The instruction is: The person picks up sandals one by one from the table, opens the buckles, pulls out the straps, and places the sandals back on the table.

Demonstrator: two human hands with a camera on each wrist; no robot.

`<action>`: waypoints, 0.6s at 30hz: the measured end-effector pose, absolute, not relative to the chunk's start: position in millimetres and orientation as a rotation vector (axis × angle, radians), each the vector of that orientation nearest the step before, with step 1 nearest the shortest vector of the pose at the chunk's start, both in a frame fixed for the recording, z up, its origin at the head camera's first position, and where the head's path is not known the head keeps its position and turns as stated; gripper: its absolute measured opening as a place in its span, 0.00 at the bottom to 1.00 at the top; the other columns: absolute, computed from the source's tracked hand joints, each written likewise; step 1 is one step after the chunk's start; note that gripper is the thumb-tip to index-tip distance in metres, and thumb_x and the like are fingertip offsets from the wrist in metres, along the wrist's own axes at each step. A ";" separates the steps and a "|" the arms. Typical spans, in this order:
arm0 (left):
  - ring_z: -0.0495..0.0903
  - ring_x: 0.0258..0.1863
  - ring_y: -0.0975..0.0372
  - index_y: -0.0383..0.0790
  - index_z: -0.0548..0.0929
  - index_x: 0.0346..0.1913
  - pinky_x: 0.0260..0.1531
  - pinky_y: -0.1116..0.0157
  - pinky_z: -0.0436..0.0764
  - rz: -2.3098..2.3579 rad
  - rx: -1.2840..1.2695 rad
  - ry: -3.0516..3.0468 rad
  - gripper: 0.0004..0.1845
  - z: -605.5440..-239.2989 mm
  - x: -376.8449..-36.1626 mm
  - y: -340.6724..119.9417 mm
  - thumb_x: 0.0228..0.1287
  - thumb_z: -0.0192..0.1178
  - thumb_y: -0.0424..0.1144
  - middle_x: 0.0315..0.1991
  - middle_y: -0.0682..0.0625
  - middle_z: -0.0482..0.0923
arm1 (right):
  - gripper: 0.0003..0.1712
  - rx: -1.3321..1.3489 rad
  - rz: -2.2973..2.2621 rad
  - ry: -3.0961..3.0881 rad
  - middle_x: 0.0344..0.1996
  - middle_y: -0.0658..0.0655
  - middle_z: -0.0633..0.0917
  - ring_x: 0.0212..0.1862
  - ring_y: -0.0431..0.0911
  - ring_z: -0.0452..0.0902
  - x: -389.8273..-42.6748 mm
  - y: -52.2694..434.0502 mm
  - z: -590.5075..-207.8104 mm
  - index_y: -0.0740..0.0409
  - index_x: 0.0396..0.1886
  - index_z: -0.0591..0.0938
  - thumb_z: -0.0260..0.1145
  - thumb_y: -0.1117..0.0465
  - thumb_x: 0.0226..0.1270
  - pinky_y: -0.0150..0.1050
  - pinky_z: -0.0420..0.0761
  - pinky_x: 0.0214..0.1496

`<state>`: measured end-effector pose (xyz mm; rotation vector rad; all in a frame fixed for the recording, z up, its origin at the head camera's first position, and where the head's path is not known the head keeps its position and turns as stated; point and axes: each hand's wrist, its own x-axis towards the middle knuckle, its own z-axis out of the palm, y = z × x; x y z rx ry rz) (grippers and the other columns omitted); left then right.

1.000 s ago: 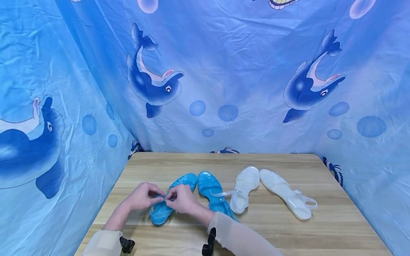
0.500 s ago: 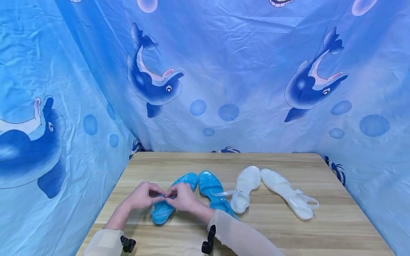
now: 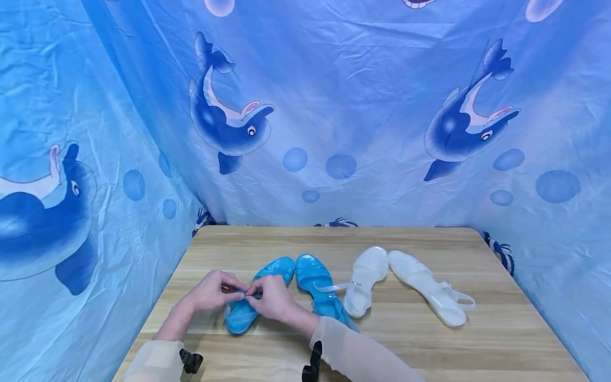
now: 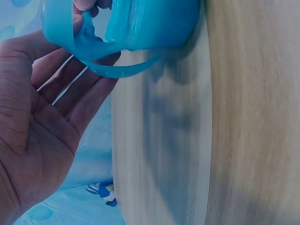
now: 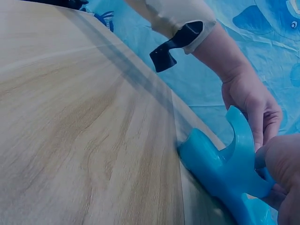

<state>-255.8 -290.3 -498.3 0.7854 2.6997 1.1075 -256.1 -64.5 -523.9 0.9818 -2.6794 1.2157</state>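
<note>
Pinching the strap (image 4: 58, 28) of one blue sandal (image 3: 241, 319) with left hand (image 3: 211, 292) and right hand (image 3: 275, 300), lower left of the head frame; exact spot hard to tell. Rightward, one other blue sandal (image 3: 312, 269), then two white sandals (image 3: 369, 265), all on one table (image 3: 458, 353).

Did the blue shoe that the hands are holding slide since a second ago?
No. Judged against the table in the head view, the blue shoe lies in the same spot, with no visible slide any way.
</note>
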 end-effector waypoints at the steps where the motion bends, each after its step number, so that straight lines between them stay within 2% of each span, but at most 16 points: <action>1: 0.84 0.36 0.71 0.42 0.95 0.45 0.38 0.69 0.86 1.103 0.791 2.716 0.07 -497.7 -255.0 -289.1 0.68 0.73 0.37 0.38 0.53 0.90 | 0.02 0.985 1.209 -2.675 0.37 0.43 0.93 0.41 0.26 0.84 -255.9 -64.9 -523.7 0.48 0.38 0.93 0.76 0.60 0.70 0.20 0.81 0.44; 8: 0.86 0.34 0.68 0.45 0.95 0.40 0.36 0.69 0.86 1.048 0.705 2.813 0.05 -494.1 -256.7 -279.9 0.62 0.76 0.37 0.37 0.54 0.91 | 0.03 0.990 1.193 -2.654 0.38 0.45 0.94 0.44 0.29 0.86 -258.1 -65.3 -521.9 0.46 0.36 0.92 0.76 0.60 0.70 0.21 0.81 0.47; 18: 0.86 0.33 0.69 0.44 0.95 0.37 0.35 0.70 0.85 1.074 0.690 2.788 0.03 -498.1 -262.5 -284.1 0.62 0.75 0.37 0.35 0.53 0.92 | 0.02 0.895 1.248 -2.727 0.31 0.39 0.92 0.37 0.25 0.83 -258.9 -64.8 -525.4 0.45 0.34 0.95 0.78 0.57 0.69 0.23 0.78 0.44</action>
